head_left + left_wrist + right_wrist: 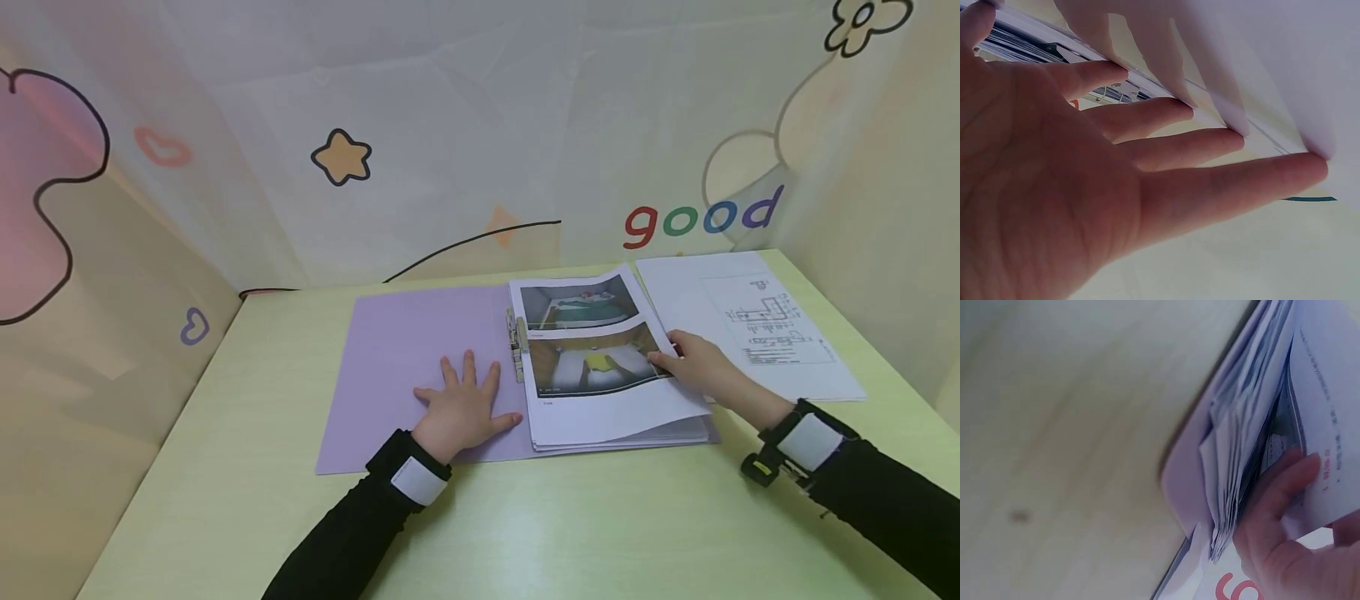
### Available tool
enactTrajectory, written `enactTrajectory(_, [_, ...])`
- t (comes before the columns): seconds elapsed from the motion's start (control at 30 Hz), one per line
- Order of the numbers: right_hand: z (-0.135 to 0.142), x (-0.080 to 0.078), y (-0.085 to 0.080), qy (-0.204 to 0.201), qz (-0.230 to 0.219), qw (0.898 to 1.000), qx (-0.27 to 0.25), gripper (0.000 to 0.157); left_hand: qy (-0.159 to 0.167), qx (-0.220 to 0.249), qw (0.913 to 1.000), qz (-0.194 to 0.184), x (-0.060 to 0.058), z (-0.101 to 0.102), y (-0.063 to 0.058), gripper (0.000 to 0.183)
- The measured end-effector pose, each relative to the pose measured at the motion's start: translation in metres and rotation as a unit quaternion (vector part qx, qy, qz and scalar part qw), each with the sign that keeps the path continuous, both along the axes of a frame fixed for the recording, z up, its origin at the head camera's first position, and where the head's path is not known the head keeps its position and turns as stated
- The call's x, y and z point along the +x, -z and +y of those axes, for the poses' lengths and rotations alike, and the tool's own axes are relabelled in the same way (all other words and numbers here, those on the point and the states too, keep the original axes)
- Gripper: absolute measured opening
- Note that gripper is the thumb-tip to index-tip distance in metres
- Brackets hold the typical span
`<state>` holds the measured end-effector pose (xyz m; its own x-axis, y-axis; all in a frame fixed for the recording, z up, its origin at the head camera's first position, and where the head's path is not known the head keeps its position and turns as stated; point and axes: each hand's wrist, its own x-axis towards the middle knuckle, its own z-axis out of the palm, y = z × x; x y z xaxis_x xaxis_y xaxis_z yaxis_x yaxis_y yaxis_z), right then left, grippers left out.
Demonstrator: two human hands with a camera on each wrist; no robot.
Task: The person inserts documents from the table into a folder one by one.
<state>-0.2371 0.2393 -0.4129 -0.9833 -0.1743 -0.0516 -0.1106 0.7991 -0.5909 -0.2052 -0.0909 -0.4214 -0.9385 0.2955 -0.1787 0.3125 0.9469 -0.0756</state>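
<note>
A purple folder [420, 333] lies spread out on the table, its left cover bare and a stack of papers [1235, 462] on its right side. A metal clip [516, 343] runs along the fold. With fingers spread, my left hand [459, 410] rests on the left cover near the fold; the left wrist view shows its fingertips [1316, 165] on the surface. My right hand [697, 364] pinches the right edge of the top sheet [570, 421], which carries two printed photos. In the right wrist view this sheet [1329, 419] bows up from the stack.
A separate white sheet with a line drawing [731, 304] lies at the back right of the table, beside the folder. A pale patterned curtain [465, 133] with the word "good" stands behind the pale yellow table [540, 525].
</note>
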Motion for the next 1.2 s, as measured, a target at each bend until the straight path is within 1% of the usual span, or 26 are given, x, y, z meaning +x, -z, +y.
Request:
enactTrajectory(0.13, [-0.001, -0.002, 0.000, -0.005, 0.002, 1.000, 0.015, 0.037, 0.001, -0.002, 1.0000, 0.001, 0.000, 0.000, 0.000, 0.086])
enactTrajectory(0.3, [0.002, -0.004, 0.001, 0.009, -0.021, 0.999, 0.037, 0.052, 0.004, -0.005, 1.0000, 0.003, 0.000, 0.000, -0.001, 0.086])
enactTrajectory(0.4, [0.006, -0.003, 0.000, 0.018, -0.022, 0.999, 0.044, 0.056, 0.004, -0.006, 1.0000, 0.004, 0.000, 0.000, -0.001, 0.085])
enactTrajectory(0.53, [0.014, -0.003, 0.001, 0.024, -0.019, 0.999, 0.035, 0.048, 0.001, -0.005, 1.0000, 0.002, 0.000, 0.000, -0.001, 0.086])
enactTrajectory(0.63, [0.020, -0.002, 0.004, 0.029, -0.027, 0.999, 0.024, 0.041, -0.001, -0.005, 1.0000, 0.000, 0.000, 0.000, -0.001, 0.086])
enactTrajectory(0.73, [0.028, -0.002, 0.004, 0.032, -0.033, 0.999, 0.019, 0.039, -0.001, -0.002, 1.0000, 0.001, 0.000, -0.001, -0.001, 0.085])
enactTrajectory(0.9, [0.048, -0.005, 0.002, 0.038, -0.034, 0.998, 0.035, 0.041, 0.001, -0.002, 1.0000, 0.001, 0.001, -0.001, 0.000, 0.085])
enactTrajectory(1.2, [0.102, -0.016, -0.001, 0.071, -0.014, 0.994, 0.087, 0.047, 0.000, -0.003, 1.0000, 0.000, 0.002, 0.000, 0.000, 0.085])
